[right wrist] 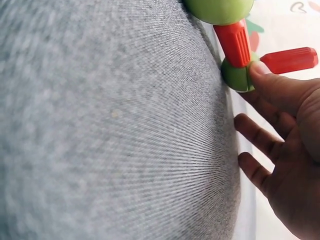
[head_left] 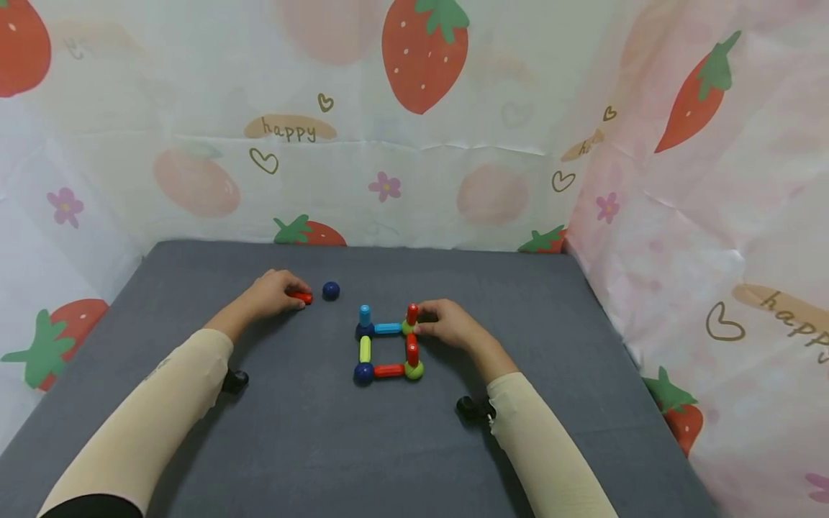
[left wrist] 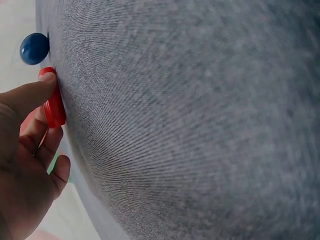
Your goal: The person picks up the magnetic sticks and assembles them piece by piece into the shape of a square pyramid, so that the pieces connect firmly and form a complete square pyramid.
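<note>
In the head view my left hand (head_left: 275, 291) pinches a red rod (left wrist: 54, 102) between thumb and fingers, low over the grey cloth. Just beyond the rod's end lies a loose dark blue ball (head_left: 331, 291). Near the middle stands a square frame of balls and rods, with blue balls (head_left: 364, 373) at its left corners and green balls at its right ones. My right hand (head_left: 450, 324) holds the far right green ball (right wrist: 236, 76) with thumb and finger. An upright red rod (right wrist: 290, 60) rises from that ball. A light blue rod (head_left: 365, 315) stands on the far left ball.
The table (head_left: 311, 446) is covered in grey cloth. Behind it and at both sides hang pale curtains (head_left: 414, 180) with strawberry prints. A black wrist camera (head_left: 234, 381) sticks out under the left sleeve, another (head_left: 473, 409) beside the right.
</note>
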Available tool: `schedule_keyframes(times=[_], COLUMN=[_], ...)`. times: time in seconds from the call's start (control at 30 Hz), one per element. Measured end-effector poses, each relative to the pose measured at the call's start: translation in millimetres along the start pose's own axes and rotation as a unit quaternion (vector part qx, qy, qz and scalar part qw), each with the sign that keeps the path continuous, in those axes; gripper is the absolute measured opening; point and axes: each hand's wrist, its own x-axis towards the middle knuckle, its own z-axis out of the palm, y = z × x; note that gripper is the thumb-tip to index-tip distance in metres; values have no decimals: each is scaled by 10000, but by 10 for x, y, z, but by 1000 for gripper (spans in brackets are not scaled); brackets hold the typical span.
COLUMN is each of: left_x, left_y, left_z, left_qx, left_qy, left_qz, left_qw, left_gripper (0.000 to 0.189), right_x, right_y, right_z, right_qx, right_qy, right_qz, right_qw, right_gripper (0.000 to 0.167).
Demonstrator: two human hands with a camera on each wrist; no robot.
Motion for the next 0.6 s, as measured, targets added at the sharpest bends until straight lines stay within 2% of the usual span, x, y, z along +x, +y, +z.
schedule_keyframes(times=[0.43,0.6], left_x=[-22,-42], left_y=[36,81], left_z=[5,-12], left_qx=[108,-59], left_qy=[37,98], left_qz=[-52,-1], left_qw=[9999,9999], left_gripper=[25,23], right_x=[16,13], right_y=[4,11], right_z=[12,10], right_qx=[21,24], right_qy=[10,15], right_qz=[48,61], right_qw=[10000,10000], right_gripper=[24,23])
